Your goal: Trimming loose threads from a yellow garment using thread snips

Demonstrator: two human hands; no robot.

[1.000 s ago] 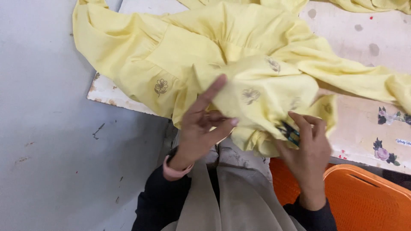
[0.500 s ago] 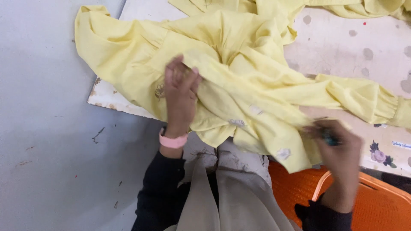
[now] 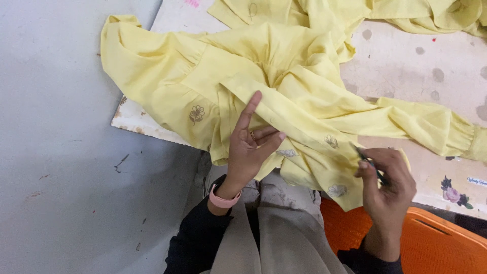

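Note:
A pale yellow garment [image 3: 264, 86] with small embroidered flowers lies crumpled over the worn table top [image 3: 426, 76], one long sleeve stretching right. My left hand [image 3: 249, 147] rests on the cloth near its lower edge, fingers apart, index finger pointing up; a pink band is on that wrist. My right hand [image 3: 386, 185] hovers at the garment's lower right hem, fingers pinched on a small dark tool [image 3: 369, 162], thin and pointed, whose tip touches the fabric.
A grey floor [image 3: 56, 167] fills the left. An orange plastic crate [image 3: 436, 243] sits at lower right under the table edge. More yellow cloth [image 3: 431, 15] lies at the top right. A flower sticker [image 3: 454, 195] marks the table's right edge.
The bunched hem was let go and spread flat. My left hand slid up onto the cloth with fingers open. My right hand moved right, then slightly up, holding the dark tool.

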